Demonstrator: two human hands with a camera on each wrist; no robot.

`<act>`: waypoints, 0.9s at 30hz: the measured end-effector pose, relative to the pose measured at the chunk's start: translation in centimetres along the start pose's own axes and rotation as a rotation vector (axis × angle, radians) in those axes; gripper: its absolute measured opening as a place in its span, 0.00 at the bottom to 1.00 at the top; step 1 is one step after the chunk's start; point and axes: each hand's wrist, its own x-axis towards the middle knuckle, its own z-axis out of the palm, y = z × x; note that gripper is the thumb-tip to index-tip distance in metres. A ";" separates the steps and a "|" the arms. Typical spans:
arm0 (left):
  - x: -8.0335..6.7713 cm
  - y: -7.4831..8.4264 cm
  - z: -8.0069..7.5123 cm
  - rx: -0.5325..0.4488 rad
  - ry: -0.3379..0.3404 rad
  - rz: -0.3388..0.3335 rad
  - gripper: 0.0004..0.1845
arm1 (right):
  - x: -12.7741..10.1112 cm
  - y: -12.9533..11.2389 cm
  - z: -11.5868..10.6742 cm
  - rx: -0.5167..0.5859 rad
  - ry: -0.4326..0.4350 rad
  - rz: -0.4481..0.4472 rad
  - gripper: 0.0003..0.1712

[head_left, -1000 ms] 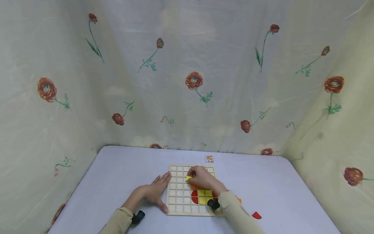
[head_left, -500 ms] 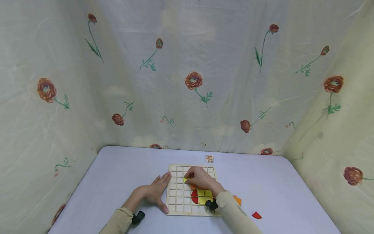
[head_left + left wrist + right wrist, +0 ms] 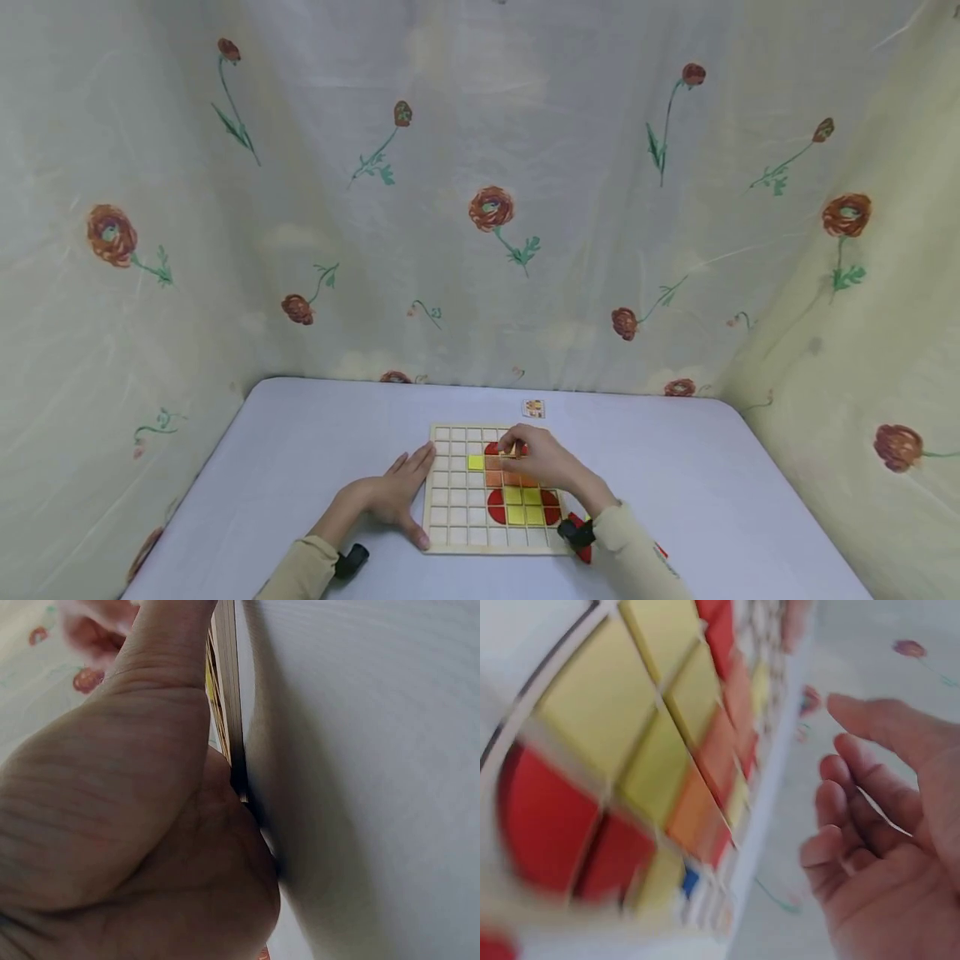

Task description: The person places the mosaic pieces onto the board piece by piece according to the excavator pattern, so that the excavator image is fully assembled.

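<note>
A wooden grid board (image 3: 502,550) lies on the table, with red, orange and yellow tiles set in its cells. One bright yellow square tile (image 3: 476,462) sits left of the orange tiles (image 3: 493,478). My left hand (image 3: 393,496) rests along the board's left side, fingers spread and thumb at the lower corner. The left wrist view has this hand's palm side (image 3: 135,810) beside the board's edge (image 3: 227,682). Over the upper half of the board hovers my right hand (image 3: 543,457), its fingers loosely bent. In the right wrist view nothing shows between that hand's thumb and fingers (image 3: 836,795).
A small picture card (image 3: 533,408) lies behind the board. Loose red pieces (image 3: 582,553) lie off the board's near right corner, partly hidden by the right wrist camera (image 3: 576,532) and sleeve. A flowered curtain (image 3: 450,208) surrounds the table.
My right hand lets go of the yellow tile, which now lies in a cell, and moves to the right over the board. The left hand stays at the board's side.
</note>
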 end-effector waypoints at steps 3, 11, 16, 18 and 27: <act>0.0 0.0 0.0 -0.005 -0.001 0.004 0.77 | -2.3 0.6 -1.7 0.003 0.003 0.052 0.14; 0.1 0.1 -0.1 0.003 -0.013 0.007 0.78 | -8.3 4.0 -5.2 0.000 0.043 0.264 0.15; -0.1 -0.1 0.0 0.002 0.003 0.005 0.78 | -11.3 6.0 -6.1 0.003 0.025 0.341 0.18; -0.1 -0.1 0.0 0.005 0.008 0.006 0.78 | -11.9 6.7 -6.1 0.001 0.011 0.366 0.21; -0.1 0.2 0.0 -0.015 0.008 0.011 0.77 | -12.1 8.9 -4.2 0.001 0.063 0.454 0.18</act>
